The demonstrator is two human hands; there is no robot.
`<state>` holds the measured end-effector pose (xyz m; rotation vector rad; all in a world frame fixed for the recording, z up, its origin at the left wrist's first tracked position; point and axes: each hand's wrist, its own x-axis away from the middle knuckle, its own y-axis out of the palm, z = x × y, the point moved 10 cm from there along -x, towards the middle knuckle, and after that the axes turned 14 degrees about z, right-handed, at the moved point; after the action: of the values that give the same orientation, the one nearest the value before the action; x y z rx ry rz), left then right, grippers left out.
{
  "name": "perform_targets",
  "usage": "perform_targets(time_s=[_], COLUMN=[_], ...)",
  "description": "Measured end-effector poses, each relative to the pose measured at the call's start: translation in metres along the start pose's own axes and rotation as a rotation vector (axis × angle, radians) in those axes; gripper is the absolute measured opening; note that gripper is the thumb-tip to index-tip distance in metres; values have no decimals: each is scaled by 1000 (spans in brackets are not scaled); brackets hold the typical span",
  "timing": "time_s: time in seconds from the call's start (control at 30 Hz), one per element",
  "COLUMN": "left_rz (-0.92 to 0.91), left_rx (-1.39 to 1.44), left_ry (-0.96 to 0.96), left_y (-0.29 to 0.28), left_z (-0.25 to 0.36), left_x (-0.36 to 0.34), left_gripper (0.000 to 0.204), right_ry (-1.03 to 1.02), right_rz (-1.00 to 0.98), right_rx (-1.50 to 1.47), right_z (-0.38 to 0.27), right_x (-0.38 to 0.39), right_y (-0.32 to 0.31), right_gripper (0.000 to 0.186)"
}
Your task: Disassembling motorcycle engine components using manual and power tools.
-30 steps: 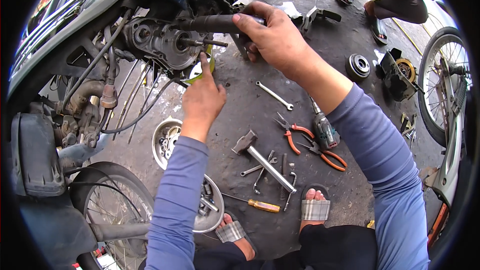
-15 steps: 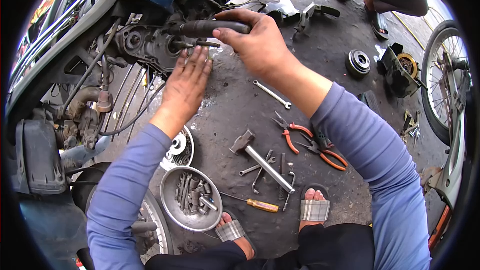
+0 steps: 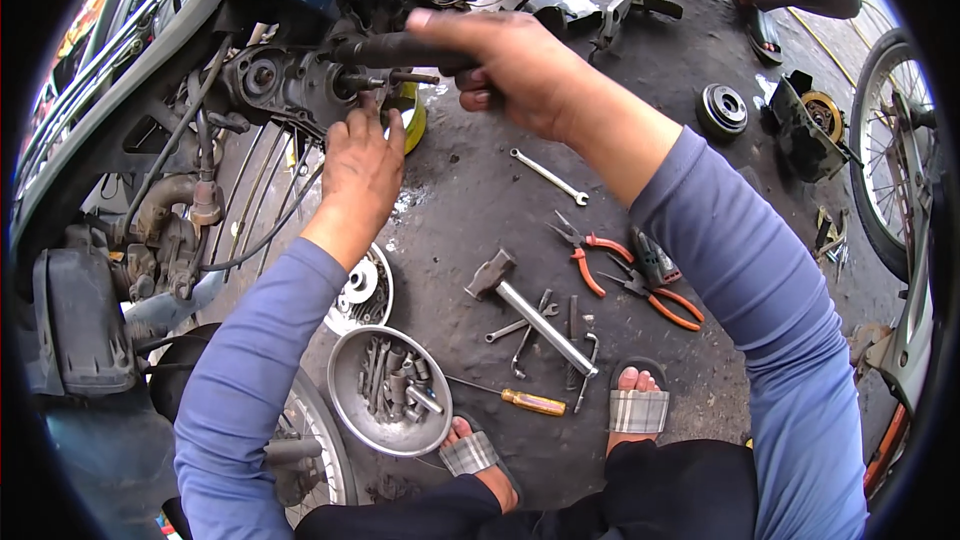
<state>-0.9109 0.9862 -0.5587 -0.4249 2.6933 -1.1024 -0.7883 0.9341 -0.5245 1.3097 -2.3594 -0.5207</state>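
Note:
My right hand (image 3: pixel 520 65) is closed around the outer end of a dark cylindrical handle (image 3: pixel 385 51), slightly blurred, with one finger stretched along its top. The handle reaches left to a greasy motorbike engine case (image 3: pixel 290 85). Below it, a thin metal shaft (image 3: pixel 412 78) sticks out of the round opening in the case. My left hand (image 3: pixel 362 165) is just under this shaft, fingers bent and somewhat apart, fingertips against the case; no held thing shows in it. Behind those fingertips a yellow-green round container (image 3: pixel 414 120) is partly hidden.
On the ground lie a hammer (image 3: pixel 535 320), a wrench (image 3: pixel 548 177), pliers (image 3: pixel 582 252) and a screwdriver (image 3: pixel 532 401). A metal bowl (image 3: pixel 445 430) holds sockets, beside a smaller tray (image 3: pixel 385 280). A bicycle wheel (image 3: pixel 885 160) is at right; another person's feet (image 3: pixel 758 35) are at far right.
My right hand has shifted its grip on the handle and straightened a finger along it. My left fingers have bent and moved lower, and the yellow-green container has come into view behind them.

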Motion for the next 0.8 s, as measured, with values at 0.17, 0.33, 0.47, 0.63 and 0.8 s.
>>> perform_targets(time_s=[0.17, 0.33, 0.47, 0.63, 0.8], left_rz=[220, 90, 23, 129, 318], left_rx=[463, 2173, 2565, 2654, 2843], left_ry=[87, -962, -1114, -1158, -1156], left_y=[-55, -12, -12, -8, -4], left_z=[5, -27, -8, -12, -12], left_x=[17, 13, -7, -21, -27], left_gripper=[29, 31, 36, 32, 24], right_ry=[-681, -798, -450, -1074, 480], right_rz=[25, 39, 41, 9, 83], right_rx=[950, 792, 711, 1000, 167], right_z=[-34, -46, -23, -58, 26], right_x=[14, 22, 7, 48, 36], right_y=[19, 22, 12, 51, -1], right_gripper=[41, 36, 24, 36, 45])
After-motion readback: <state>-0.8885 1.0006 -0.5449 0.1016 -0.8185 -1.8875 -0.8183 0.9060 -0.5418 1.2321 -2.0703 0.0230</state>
